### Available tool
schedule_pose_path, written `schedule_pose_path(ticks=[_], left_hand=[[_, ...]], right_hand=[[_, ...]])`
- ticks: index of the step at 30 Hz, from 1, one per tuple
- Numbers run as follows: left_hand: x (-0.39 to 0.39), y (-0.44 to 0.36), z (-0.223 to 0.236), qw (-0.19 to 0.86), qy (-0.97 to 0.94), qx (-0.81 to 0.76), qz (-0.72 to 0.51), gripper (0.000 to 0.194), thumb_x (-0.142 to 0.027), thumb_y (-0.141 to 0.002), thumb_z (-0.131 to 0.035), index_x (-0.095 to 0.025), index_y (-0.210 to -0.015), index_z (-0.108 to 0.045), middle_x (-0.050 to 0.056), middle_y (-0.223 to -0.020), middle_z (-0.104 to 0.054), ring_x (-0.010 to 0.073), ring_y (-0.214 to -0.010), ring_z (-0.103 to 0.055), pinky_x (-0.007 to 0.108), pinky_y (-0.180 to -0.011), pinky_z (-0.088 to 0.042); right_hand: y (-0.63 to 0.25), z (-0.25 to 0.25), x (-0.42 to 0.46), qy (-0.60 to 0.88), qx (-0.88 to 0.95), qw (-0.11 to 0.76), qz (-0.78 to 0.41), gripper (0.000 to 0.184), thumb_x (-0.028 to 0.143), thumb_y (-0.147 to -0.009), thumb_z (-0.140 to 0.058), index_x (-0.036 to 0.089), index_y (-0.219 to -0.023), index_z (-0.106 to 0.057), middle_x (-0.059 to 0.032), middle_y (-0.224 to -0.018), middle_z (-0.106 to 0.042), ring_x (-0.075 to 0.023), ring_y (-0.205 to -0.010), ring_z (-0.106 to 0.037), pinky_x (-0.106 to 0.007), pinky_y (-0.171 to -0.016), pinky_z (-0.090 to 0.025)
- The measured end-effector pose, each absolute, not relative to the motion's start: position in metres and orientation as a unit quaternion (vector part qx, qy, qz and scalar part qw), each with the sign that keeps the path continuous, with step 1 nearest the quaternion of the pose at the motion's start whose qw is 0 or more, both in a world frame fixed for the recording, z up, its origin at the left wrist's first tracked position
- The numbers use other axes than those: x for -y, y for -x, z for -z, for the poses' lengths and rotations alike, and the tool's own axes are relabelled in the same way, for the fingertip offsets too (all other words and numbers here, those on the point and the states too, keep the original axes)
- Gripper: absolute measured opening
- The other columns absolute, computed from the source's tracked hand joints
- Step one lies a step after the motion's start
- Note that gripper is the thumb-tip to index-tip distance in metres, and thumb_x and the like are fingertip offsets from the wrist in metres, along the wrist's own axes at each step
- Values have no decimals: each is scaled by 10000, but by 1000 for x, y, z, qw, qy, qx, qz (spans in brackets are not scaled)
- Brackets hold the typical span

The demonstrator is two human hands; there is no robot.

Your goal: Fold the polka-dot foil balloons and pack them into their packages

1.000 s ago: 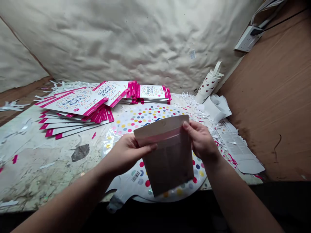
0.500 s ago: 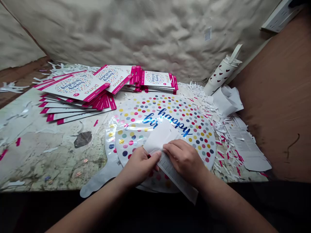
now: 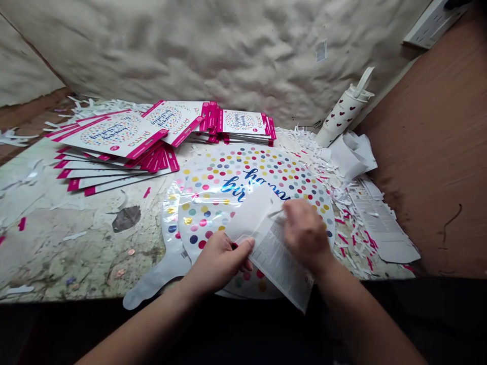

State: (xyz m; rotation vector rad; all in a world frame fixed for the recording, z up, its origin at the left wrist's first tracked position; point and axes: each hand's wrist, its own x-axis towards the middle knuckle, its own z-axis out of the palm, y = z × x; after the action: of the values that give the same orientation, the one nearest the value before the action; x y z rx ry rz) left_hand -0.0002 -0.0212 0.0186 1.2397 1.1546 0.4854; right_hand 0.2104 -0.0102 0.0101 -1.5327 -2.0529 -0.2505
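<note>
A round foil balloon (image 3: 243, 177) with coloured dots and blue "happy birthday" lettering lies flat on the table. On its near side lies a white printed card packet (image 3: 276, 253), tilted, with its flap open. My left hand (image 3: 220, 261) pinches the packet's left edge, fingers closed. My right hand (image 3: 304, 233) is on the packet's upper right part and is blurred by motion; its fingers look curled on the flap, but I cannot tell their grip.
Fanned stacks of pink-and-white balloon packets (image 3: 125, 139) lie at the back left and back centre. A white heart-patterned bottle (image 3: 342, 114) leans at the back right by paper scraps (image 3: 352, 154) and printed sheets (image 3: 376, 223). A brown board (image 3: 437, 152) walls the right side.
A second ago both hands held the packet up, its grey back facing me. It now lies on the balloon, printed side up; my right hand has slid up and right along it.
</note>
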Motion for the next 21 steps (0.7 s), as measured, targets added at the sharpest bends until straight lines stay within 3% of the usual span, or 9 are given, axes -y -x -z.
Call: schedule_pose_path(ticks=[5, 7, 9, 11, 12, 14, 16, 17, 21], left_hand=[[15, 10, -4, 636, -481, -543, -264, 380, -375, -769, -582, -120, -494, -645, 60, -478, -630, 129, -450, -546, 214, -497, -421], [15, 6, -1, 636, -457, -552, -287, 367, -366, -764, -589, -118, -500, -645, 67, -498, -641, 125, -449, -540, 211, -486, -421], [16, -1, -1, 643, -459, -539, -292, 360, -383, -785, -570, -113, -566, -663, 75, -554, -664, 134, -484, -566, 216, -503, -442], [17, -5, -5, 640, -510, -505, -273, 303, -395, -792, -579, -115, -769, -692, 81, -687, -698, 164, -588, -621, 237, -566, -484], [17, -3, -7, 612, -551, -493, -279, 303, -388, -778, -608, -132, -924, -676, 83, -798, -707, 186, -676, -643, 254, -615, -504], [10, 6, -10, 478, -637, -485, -361, 583, -344, -716, -691, -207, -1249, -497, 95, -1147, -619, 244, -952, -615, 315, -770, -511], [-1, 23, -13, 273, -698, -457, -479, 894, -279, -667, -739, -292, -1406, -237, 80, -1421, -367, 293, -1204, -449, 407, -950, -427], [-6, 32, -14, 188, -732, -423, -499, 918, -238, -681, -726, -321, -1420, -187, 57, -1464, -297, 296, -1258, -386, 439, -1010, -368], [-6, 58, -9, 74, -887, -293, -348, 526, -110, -825, -531, -350, -1288, -467, -3, -1225, -597, 233, -1131, -529, 419, -1017, -363]], right_hand=[[-300, -19, 2, 808, 552, 162, 125, 247, 189, -840, -406, 108, -928, -622, -197, -906, -625, -330, -870, -580, -482, -725, -467], [-288, -21, 17, 761, 624, 160, 80, 364, 280, -839, -457, 92, -1132, -562, -223, -1105, -592, -358, -1041, -537, -514, -818, -456], [-248, -20, 35, 620, 764, 176, 7, 635, 376, -791, -548, 103, -1339, -379, -192, -1315, -475, -330, -1192, -450, -476, -917, -442], [-204, -16, 46, 526, 833, 173, 1, 659, 319, -802, -521, 98, -1386, -311, -170, -1383, -412, -328, -1260, -380, -496, -975, -397], [-188, -14, 46, 520, 833, 190, 18, 585, 232, -823, -471, 91, -1374, -335, -172, -1360, -443, -308, -1246, -405, -476, -966, -409], [-174, -14, 39, 497, 829, 252, 45, 486, 127, -830, -394, 100, -1314, -434, -156, -1264, -545, -268, -1176, -483, -431, -942, -438], [-181, -18, 30, 438, 835, 331, 37, 416, 104, -831, -383, 151, -1215, -537, -111, -1168, -615, -221, -1097, -543, -381, -915, -463], [-187, -20, 27, 404, 838, 365, 27, 379, 111, -832, -400, 175, -1164, -570, -94, -1141, -629, -206, -1066, -558, -367, -899, -472], [-204, -15, 30, 347, 848, 398, 32, 236, 142, -830, -486, 164, -1030, -609, -119, -1058, -649, -216, -974, -592, -379, -813, -501]])
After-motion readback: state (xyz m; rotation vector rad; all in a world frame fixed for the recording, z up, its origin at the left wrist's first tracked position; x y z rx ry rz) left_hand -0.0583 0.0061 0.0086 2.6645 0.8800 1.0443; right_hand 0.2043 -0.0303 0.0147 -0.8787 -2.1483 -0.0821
